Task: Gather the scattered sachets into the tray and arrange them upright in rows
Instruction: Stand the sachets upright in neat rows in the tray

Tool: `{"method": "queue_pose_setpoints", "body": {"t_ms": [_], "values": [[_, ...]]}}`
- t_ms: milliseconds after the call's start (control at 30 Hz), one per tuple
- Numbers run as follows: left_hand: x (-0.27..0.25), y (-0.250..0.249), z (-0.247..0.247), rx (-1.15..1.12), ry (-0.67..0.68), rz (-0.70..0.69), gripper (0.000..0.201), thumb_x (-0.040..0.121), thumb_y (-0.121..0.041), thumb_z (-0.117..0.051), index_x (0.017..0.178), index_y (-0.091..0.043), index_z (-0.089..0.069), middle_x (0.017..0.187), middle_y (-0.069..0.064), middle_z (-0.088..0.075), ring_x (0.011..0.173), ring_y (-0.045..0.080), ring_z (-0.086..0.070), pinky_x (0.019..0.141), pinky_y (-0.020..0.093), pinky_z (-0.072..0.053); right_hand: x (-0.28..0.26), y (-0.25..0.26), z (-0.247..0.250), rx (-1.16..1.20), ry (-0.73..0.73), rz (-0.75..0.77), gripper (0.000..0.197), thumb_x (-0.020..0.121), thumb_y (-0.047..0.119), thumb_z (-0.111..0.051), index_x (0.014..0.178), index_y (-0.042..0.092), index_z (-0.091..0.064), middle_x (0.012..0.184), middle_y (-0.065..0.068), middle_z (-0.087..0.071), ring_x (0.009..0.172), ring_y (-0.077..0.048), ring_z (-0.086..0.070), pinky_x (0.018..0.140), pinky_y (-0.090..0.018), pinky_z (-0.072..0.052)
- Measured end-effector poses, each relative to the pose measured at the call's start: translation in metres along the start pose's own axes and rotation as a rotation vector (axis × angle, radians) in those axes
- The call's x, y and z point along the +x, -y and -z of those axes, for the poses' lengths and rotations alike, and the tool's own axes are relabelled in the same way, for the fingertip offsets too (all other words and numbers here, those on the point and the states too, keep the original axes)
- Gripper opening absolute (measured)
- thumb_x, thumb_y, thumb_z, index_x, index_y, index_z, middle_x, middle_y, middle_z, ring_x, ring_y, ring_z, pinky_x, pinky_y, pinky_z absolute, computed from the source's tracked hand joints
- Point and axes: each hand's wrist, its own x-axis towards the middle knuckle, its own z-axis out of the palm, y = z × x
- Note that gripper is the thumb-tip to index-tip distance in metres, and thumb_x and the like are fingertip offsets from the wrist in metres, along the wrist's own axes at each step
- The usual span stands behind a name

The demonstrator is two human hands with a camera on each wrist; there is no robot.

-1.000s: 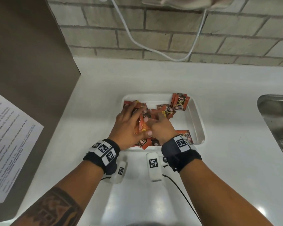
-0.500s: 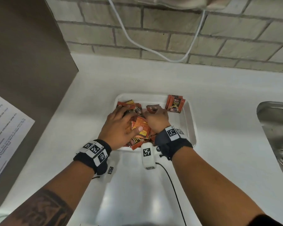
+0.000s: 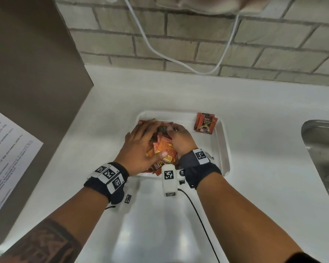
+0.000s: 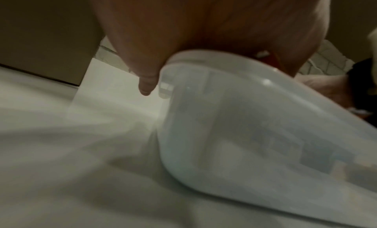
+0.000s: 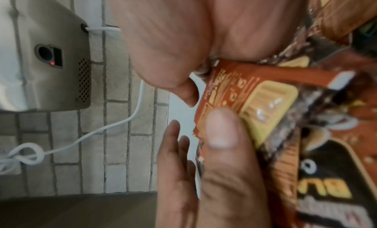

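We see a white bench (image 3: 254, 130) filling the middle of the head view, glossy enough to show pale reflections in the lower centre. Behind it, across the top of the frame, runs a wall of pale bricks (image 3: 179, 42) with a white cable (image 3: 150, 47) looping down over it. In the right wrist view a grey metal box (image 5: 51, 57) with a small red light hangs on that wall at the upper left. A brown panel (image 3: 30, 73) stands at the upper left of the head view, with a printed sheet (image 3: 6, 149) on it at the left edge. A steel sink (image 3: 325, 158) is sunk into the bench at the right edge.

The white tray (image 3: 223, 145) sits on the bench at the centre. A loose heap of sachets (image 3: 163, 149) lies in its left part, under both hands. A small stack of sachets (image 3: 205, 123) lies apart in the tray's upper right corner.

Our left hand (image 3: 141, 150) lies spread over the heap, fingers straight, thumb on top. Our right hand (image 3: 180, 138) is curled at the heap's right side; in the right wrist view its thumb (image 5: 222, 134) pinches one orange sachet (image 5: 255, 93).
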Motion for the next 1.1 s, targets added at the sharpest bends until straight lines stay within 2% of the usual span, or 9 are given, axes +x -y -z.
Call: {"method": "queue_pose_setpoints", "body": {"t_ms": [100,200,300,400,567,667,800,933,1100], "values": [[-0.001,-0.005,0.0,0.114,0.009,-0.029,0.081,0.086,-0.079,-0.038,0.156,-0.041,-0.022,0.165,-0.007,-0.019,0.153,0.025,-0.014,0.112,0.065,-0.024,0.001,0.0,-0.003,-0.008,-0.006,0.003,0.013,0.095,0.021,-0.054,0.099,0.031,-0.061,0.117,-0.008,-0.069,0.106,-0.026,-0.067,0.099,-0.047,-0.053],[-0.003,-0.003,-0.004,0.193,0.047,-0.036,0.076,0.087,-0.08,-0.029,0.153,-0.04,-0.034,0.166,-0.004,-0.019,0.153,0.029,-0.012,0.112,0.068,-0.02,0.009,-0.009,-0.001,-0.055,-0.088,-0.01,0.04,0.085,0.033,-0.053,0.122,0.019,-0.061,0.121,-0.007,-0.068,0.107,-0.027,-0.067,0.097,-0.047,-0.053],[-0.002,-0.001,-0.002,0.167,0.04,0.01,0.076,0.087,-0.077,-0.03,0.149,-0.036,-0.041,0.164,-0.004,-0.022,0.153,0.028,-0.014,0.112,0.069,-0.02,0.01,-0.01,0.011,-0.102,-0.184,-0.039,0.035,0.094,0.019,-0.053,0.129,0.018,-0.058,0.121,0.003,-0.064,0.103,-0.021,-0.065,0.094,-0.037,-0.054],[-0.001,-0.006,-0.001,0.2,0.071,0.042,0.078,0.086,-0.076,-0.028,0.151,-0.034,-0.039,0.165,-0.004,-0.02,0.153,0.028,-0.01,0.115,0.071,-0.014,0.011,-0.01,0.019,-0.167,-0.244,-0.067,0.032,0.097,0.014,-0.051,0.128,0.015,-0.059,0.117,-0.002,-0.066,0.103,-0.022,-0.065,0.093,-0.038,-0.054],[0.004,-0.02,0.004,0.301,0.064,-0.059,0.067,0.091,-0.063,-0.037,0.152,-0.035,-0.035,0.164,-0.002,-0.022,0.152,0.031,-0.01,0.113,0.074,-0.013,0.009,-0.004,0.023,-0.256,-0.144,-0.056,0.031,0.097,0.008,-0.048,0.125,0.011,-0.061,0.115,-0.008,-0.07,0.099,-0.024,-0.068,0.079,-0.032,-0.055],[0.01,-0.028,0.007,0.333,0.125,-0.118,0.058,0.094,-0.06,-0.041,0.147,-0.037,-0.044,0.163,-0.004,-0.025,0.153,0.032,-0.009,0.113,0.075,-0.01,0.003,0.004,0.032,-0.331,-0.13,0.001,0.033,0.098,0.005,-0.046,0.127,0.01,-0.061,0.122,-0.007,-0.067,0.105,-0.023,-0.064,0.091,-0.034,-0.053],[0.015,-0.035,0.007,0.379,0.294,-0.094,0.051,0.096,-0.058,-0.045,0.144,-0.04,-0.048,0.161,-0.008,-0.029,0.154,0.029,-0.006,0.115,0.073,0.001,-0.008,0.012,0.06,-0.601,-0.11,-0.029,0.039,0.096,0.003,-0.048,0.132,0.014,-0.06,0.136,-0.004,-0.058,0.116,-0.021,-0.057,0.088,-0.025,-0.043],[0.014,-0.038,0.006,0.334,0.34,-0.055,0.053,0.098,-0.053,-0.046,0.148,-0.037,-0.043,0.157,-0.011,-0.036,0.153,0.028,-0.011,0.115,0.074,0.001,-0.024,0.021,0.084,-0.988,0.016,-0.075,0.038,0.102,0.01,-0.043,0.138,0.006,-0.054,0.143,-0.012,-0.053,0.128,-0.027,-0.052,0.106,-0.033,-0.043],[0.017,-0.045,0.009,0.316,0.33,-0.036,0.049,0.099,-0.055,-0.046,0.144,-0.035,-0.049,0.155,-0.01,-0.041,0.153,0.024,-0.015,0.117,0.07,0.002,-0.034,0.022,0.096,-1.196,0.057,-0.095,0.038,0.1,0.018,-0.05,0.137,0.011,-0.05,0.133,-0.011,-0.06,0.117,-0.027,-0.059,0.09,-0.029,-0.044]]}}
